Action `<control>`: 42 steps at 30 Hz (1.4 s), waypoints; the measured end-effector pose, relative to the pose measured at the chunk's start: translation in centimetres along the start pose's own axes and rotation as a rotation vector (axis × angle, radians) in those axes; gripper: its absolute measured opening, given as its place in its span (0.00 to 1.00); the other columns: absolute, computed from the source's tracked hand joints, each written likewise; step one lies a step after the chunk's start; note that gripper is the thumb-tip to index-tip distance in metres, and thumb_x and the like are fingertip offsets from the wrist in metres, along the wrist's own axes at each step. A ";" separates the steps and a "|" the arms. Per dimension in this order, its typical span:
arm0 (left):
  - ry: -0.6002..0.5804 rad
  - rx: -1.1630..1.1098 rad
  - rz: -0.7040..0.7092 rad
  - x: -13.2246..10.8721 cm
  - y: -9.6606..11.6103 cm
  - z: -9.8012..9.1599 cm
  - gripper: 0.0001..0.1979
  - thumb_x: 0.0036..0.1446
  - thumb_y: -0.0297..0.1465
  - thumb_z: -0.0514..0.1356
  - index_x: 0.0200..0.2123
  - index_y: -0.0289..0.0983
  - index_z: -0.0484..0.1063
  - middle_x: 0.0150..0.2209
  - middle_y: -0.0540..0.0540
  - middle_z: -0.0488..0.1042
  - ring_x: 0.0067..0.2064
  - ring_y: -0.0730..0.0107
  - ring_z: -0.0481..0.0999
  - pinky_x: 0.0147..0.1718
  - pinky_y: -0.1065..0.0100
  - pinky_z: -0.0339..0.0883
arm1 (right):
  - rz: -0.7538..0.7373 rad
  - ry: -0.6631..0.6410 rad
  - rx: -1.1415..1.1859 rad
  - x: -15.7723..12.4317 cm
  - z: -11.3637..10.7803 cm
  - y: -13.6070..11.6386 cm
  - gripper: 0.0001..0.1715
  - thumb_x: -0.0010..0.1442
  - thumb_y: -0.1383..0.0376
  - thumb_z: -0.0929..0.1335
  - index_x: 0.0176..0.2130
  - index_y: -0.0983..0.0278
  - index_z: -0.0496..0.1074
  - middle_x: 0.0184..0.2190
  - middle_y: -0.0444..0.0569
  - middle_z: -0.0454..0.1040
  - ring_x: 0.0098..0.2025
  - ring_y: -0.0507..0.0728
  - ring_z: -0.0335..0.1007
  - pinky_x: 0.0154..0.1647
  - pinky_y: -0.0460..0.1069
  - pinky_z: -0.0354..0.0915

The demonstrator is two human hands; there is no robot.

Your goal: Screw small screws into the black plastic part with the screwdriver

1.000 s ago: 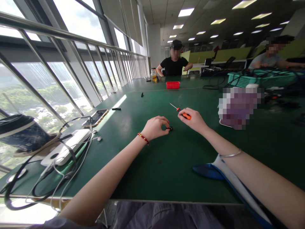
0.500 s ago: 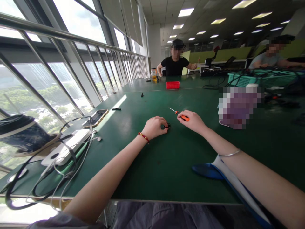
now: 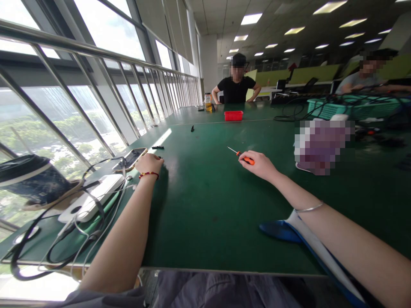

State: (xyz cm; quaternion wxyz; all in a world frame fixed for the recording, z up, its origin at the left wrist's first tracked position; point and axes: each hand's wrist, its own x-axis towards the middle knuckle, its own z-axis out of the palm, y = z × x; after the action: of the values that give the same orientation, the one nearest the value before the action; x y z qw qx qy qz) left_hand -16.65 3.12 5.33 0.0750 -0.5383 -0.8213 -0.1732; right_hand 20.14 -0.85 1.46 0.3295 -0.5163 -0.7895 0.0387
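Note:
My right hand [image 3: 258,163] is closed round the handle of an orange and black screwdriver [image 3: 248,160], its thin shaft pointing to the far left over the green table [image 3: 205,205]. At the left side of the table, my left hand [image 3: 149,163] has its fingers closed on a small black part [image 3: 161,158], mostly hidden by the hand. Just beyond these fingers lies a slim black piece [image 3: 158,147]. A phone [image 3: 130,159] lies directly left of the same hand. Farther off, another small black piece [image 3: 192,128] rests on the table.
A white power strip [image 3: 99,199] with tangled cables and a dark cup [image 3: 35,179] occupy the left edge. A red tray [image 3: 233,115], a jar [image 3: 208,102] and a seated person [image 3: 237,87] are at the far end. On the right are a green basket [image 3: 356,107] and a blue-white strap [image 3: 282,230].
My left hand has moved left with the small black part, from near the screwdriver to beside the phone. My right hand has stayed put. The person opposite has lowered an arm.

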 end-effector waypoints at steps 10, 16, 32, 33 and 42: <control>-0.056 -0.058 0.016 0.6 -0.7 -1.6 0.15 0.47 0.38 0.61 0.37 0.37 0.79 0.41 0.39 0.77 0.46 0.47 0.74 0.43 0.53 0.68 | 0.016 -0.072 0.002 -0.1 0.2 0.2 0.09 0.56 0.61 0.64 0.36 0.58 0.73 0.38 0.46 0.75 0.36 0.55 0.69 0.35 0.49 0.63; -0.052 -0.066 0.014 0.5 -1.1 -1.0 0.14 0.49 0.35 0.60 0.38 0.37 0.79 0.41 0.39 0.77 0.46 0.49 0.74 0.43 0.55 0.70 | 0.036 -0.096 -0.001 -0.1 0.1 -0.1 0.09 0.55 0.61 0.64 0.36 0.58 0.73 0.39 0.45 0.75 0.37 0.55 0.70 0.36 0.49 0.63; -0.044 -0.045 0.069 0.6 -1.2 -0.2 0.14 0.50 0.36 0.59 0.38 0.36 0.78 0.42 0.39 0.77 0.46 0.51 0.74 0.43 0.57 0.70 | 0.011 -0.094 -0.031 -0.2 0.1 -0.2 0.09 0.55 0.62 0.65 0.35 0.57 0.74 0.38 0.44 0.76 0.36 0.55 0.70 0.33 0.49 0.63; -0.042 -0.045 0.070 0.6 -1.2 -0.2 0.14 0.50 0.36 0.59 0.38 0.36 0.78 0.42 0.39 0.77 0.46 0.51 0.74 0.42 0.57 0.70 | 0.011 -0.094 -0.035 -0.2 0.1 -0.2 0.09 0.54 0.62 0.65 0.35 0.57 0.74 0.38 0.44 0.76 0.36 0.55 0.70 0.33 0.49 0.62; -0.060 0.017 0.086 0.7 -1.1 -0.2 0.16 0.50 0.38 0.58 0.40 0.38 0.78 0.43 0.42 0.77 0.47 0.52 0.73 0.42 0.61 0.70 | 0.023 -0.120 -0.038 -0.2 0.1 -0.2 0.09 0.55 0.61 0.64 0.36 0.57 0.74 0.39 0.44 0.75 0.37 0.55 0.70 0.34 0.49 0.62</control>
State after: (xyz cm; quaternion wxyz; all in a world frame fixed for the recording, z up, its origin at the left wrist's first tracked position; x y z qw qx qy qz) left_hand -17.94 3.22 5.54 0.0621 -0.5775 -0.8007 -0.1466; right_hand 20.01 -1.12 1.38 0.2712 -0.5282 -0.8025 0.0583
